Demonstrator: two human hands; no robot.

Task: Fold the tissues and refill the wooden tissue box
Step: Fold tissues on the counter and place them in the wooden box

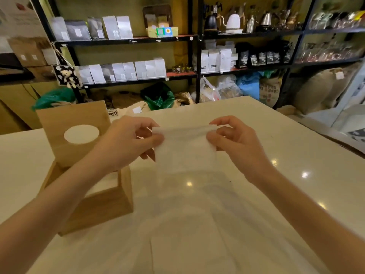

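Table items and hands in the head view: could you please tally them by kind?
White tissue held up: 1
Open wooden tissue box: 1
Wooden lid with round hole: 1
Bare hands, left hand and right hand: 2
Total: 5

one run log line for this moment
step: folding | left hand + right hand: pinching tissue top corners, above table | wooden tissue box: open, lid raised

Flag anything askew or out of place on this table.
Only the lid stands out: it is off the box, propped upright behind it, which fits a refill. The box is open, white tissues showing inside. Both hands, left and right, pinch one tissue. Nothing spilled or damaged.
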